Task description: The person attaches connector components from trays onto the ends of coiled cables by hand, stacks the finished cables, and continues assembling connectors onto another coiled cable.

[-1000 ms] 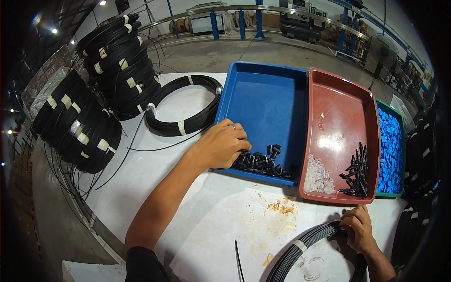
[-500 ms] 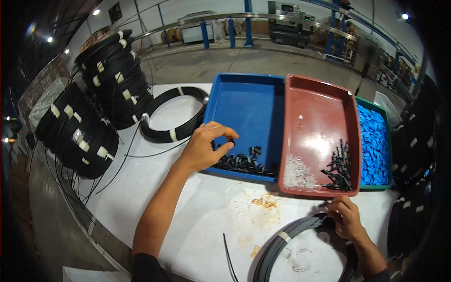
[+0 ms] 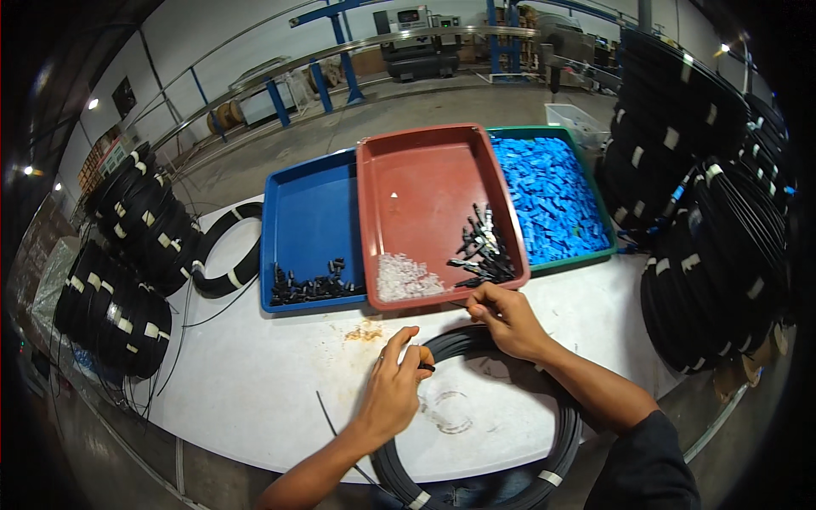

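A coil of black cable point(image 3: 565, 433), bound with white tape, lies on the table in front of me and runs past its near edge. My right hand point(image 3: 514, 327) is closed in a pinch above the coil's far side, on what looks like a thin black cable end just below the red tray. My left hand point(image 3: 395, 382) is over the coil's left side, thumb and fingers closed on a small black connector piece point(image 3: 427, 367), partly hidden by the fingers. The blue tray point(image 3: 310, 191) holds similar small black pieces point(image 3: 314, 285) along its near side.
The red tray point(image 3: 425, 178) holds clear bits point(image 3: 404, 276) and black connectors point(image 3: 484, 251). Blue pieces point(image 3: 552, 200) fill a green tray point(image 3: 602, 229). Stacked cable coils stand left point(image 3: 115, 306) and right point(image 3: 714, 272). Another coil point(image 3: 223, 285) lies beside the blue tray on the white table point(image 3: 246, 382).
My left hand has come from the blue tray to the coil, carrying a small black piece. My right hand stays by the coil's far side. The view has swung right.
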`<state>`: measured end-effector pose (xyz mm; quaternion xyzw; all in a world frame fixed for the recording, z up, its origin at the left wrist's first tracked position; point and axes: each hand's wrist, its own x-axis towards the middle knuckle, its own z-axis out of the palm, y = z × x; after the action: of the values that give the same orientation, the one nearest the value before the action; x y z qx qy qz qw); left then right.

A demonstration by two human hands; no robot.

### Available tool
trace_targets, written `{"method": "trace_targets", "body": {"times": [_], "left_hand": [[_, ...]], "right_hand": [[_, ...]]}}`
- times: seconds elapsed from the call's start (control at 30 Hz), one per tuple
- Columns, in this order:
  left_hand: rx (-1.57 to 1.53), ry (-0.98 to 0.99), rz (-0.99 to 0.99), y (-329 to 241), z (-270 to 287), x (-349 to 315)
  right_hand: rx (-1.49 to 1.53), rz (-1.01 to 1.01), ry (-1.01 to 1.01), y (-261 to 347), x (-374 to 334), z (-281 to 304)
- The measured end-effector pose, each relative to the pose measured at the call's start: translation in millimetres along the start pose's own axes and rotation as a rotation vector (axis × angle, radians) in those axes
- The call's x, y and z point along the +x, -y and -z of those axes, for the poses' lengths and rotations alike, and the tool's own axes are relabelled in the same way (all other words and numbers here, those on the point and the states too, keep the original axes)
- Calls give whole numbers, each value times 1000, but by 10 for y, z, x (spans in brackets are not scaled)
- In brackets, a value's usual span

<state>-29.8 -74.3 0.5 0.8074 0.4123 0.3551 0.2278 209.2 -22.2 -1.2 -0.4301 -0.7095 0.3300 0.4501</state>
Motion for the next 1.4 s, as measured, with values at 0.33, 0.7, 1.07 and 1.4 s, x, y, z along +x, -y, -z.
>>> {"method": "trace_targets", "body": {"times": [0.33, 0.7, 1.07, 1.4], "left_hand": [[-5, 415, -328, 151, -95, 445], [-590, -237, 65, 95, -212, 838], [-432, -105, 116, 217, -267, 759], [-328, -111, -81, 293, -272, 785]], "right_hand": [[-111, -136, -71, 52, 128, -40], [-169, 70, -71, 96, -81, 187], [-199, 204, -148, 44, -83, 238], [-242, 249, -243, -2, -89, 236]]}}
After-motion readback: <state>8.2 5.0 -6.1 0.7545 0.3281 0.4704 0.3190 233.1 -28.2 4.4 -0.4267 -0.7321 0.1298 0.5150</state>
